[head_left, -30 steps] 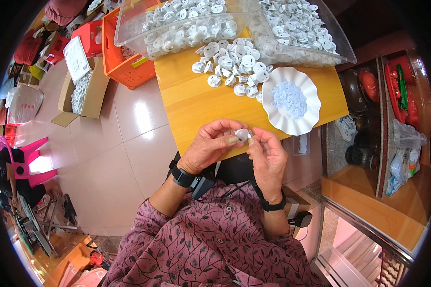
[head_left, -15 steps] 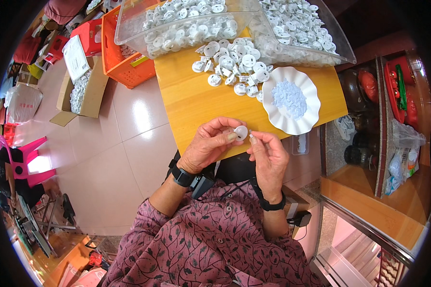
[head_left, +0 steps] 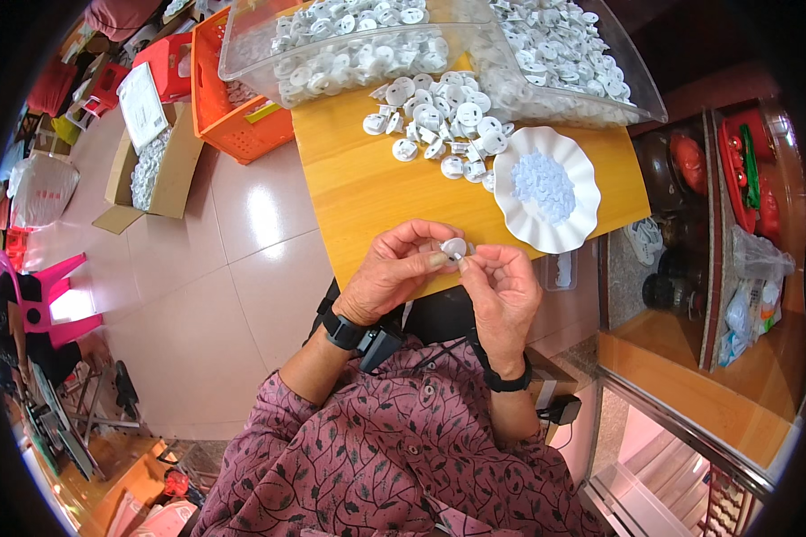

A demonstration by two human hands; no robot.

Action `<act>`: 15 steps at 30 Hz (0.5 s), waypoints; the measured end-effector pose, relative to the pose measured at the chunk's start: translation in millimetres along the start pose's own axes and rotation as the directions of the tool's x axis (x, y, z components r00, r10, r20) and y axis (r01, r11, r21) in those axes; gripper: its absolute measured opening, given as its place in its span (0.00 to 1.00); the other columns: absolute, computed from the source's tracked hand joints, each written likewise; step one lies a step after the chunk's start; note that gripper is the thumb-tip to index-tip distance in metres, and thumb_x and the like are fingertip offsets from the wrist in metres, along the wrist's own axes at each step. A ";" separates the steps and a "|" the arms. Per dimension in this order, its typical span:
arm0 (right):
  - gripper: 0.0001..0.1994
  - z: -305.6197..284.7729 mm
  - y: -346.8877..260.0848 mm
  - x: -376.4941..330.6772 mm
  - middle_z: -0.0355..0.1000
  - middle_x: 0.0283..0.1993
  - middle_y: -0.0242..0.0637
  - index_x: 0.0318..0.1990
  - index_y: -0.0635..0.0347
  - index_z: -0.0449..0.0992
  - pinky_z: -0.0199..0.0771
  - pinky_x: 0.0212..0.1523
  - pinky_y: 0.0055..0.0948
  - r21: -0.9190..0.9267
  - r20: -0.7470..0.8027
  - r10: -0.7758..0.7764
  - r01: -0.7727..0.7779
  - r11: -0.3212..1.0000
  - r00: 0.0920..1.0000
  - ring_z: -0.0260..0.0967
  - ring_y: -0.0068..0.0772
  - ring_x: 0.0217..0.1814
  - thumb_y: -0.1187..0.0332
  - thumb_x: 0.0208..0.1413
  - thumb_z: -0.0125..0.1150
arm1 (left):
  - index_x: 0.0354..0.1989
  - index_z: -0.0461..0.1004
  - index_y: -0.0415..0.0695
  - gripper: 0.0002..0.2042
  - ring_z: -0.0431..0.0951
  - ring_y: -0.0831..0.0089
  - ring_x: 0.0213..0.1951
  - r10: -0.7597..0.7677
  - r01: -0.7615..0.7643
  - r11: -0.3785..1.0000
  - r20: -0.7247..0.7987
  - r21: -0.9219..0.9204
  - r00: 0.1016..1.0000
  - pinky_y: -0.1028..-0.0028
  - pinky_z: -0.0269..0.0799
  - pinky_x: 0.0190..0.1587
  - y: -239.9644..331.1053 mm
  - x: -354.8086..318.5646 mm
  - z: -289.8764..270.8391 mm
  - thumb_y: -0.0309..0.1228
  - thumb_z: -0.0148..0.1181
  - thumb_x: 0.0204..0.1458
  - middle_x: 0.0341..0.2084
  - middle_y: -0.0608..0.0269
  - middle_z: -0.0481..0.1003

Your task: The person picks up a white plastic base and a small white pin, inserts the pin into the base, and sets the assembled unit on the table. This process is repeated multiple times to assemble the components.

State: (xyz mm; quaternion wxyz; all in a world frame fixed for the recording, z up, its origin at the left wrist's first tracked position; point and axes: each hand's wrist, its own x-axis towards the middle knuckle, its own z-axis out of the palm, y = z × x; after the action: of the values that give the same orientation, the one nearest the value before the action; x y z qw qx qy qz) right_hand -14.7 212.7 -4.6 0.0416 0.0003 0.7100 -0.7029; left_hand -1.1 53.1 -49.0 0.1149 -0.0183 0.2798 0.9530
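My left hand [head_left: 398, 270] and my right hand [head_left: 505, 291] meet over the near edge of a wooden table [head_left: 367, 188]. Both pinch one small round white plastic part [head_left: 455, 247] between their fingertips. Beyond it a loose heap of the same white parts [head_left: 439, 125] lies on the table. A white scalloped plate [head_left: 578, 175] holding tiny pale pieces [head_left: 543, 186] sits to the right of the heap. Two clear plastic bins [head_left: 501, 63] full of white parts stand at the table's far side.
An orange crate [head_left: 233, 116] and a cardboard box [head_left: 152, 166] with white parts stand on the tiled floor at left. A pink stool [head_left: 49, 286] is further left. Wooden shelves [head_left: 716, 224] with red items and bags are at right.
The hands have stayed at the table edge. The white part has shifted slightly between the fingertips as the fingers worked on it.
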 end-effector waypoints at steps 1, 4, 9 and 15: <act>0.11 0.9 -0.3 0.4 0.75 0.34 0.34 0.42 0.67 0.72 0.72 0.36 0.17 -0.007 -0.004 0.000 0.000 1.000 1.000 0.70 0.15 0.33 0.81 0.53 0.65 | 0.50 0.74 0.40 0.13 0.74 0.68 0.54 0.001 -0.001 1.000 -0.001 -0.001 1.000 0.67 0.71 0.58 0.0 -0.1 -0.7 0.21 0.60 0.57 0.51 0.57 0.73; 0.11 1.5 -0.3 1.7 0.75 0.34 0.34 0.42 0.67 0.71 0.72 0.36 0.17 -0.008 -0.009 -0.008 0.008 1.000 1.000 0.70 0.15 0.33 0.81 0.53 0.65 | 0.50 0.74 0.40 0.13 0.73 0.68 0.54 0.007 -0.007 1.000 0.008 0.009 1.000 0.66 0.71 0.58 0.6 0.7 -0.2 0.21 0.60 0.57 0.52 0.57 0.73; 0.11 0.6 -0.6 2.2 0.75 0.34 0.34 0.43 0.67 0.71 0.73 0.35 0.17 -0.010 -0.001 -0.018 0.018 1.000 1.000 0.70 0.15 0.33 0.81 0.53 0.65 | 0.50 0.73 0.38 0.13 0.75 0.71 0.53 0.015 -0.015 1.000 0.006 0.012 1.000 0.68 0.70 0.60 2.6 0.5 4.4 0.18 0.60 0.56 0.50 0.59 0.75; 0.11 0.1 2.3 1.7 0.75 0.33 0.34 0.42 0.66 0.71 0.73 0.34 0.18 -0.043 -0.009 -0.048 0.047 0.998 0.999 0.71 0.16 0.32 0.82 0.53 0.65 | 0.49 0.74 0.41 0.13 0.74 0.69 0.54 0.025 -0.025 0.997 0.006 0.072 1.000 0.66 0.70 0.60 -0.6 0.3 0.1 0.19 0.61 0.55 0.52 0.58 0.73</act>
State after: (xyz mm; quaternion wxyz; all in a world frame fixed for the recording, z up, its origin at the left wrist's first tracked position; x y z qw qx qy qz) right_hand -16.3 212.5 -7.0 0.0213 -0.0139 0.7249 -0.6884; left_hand -1.2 53.7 -49.2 0.1043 -0.0082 0.3140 0.9436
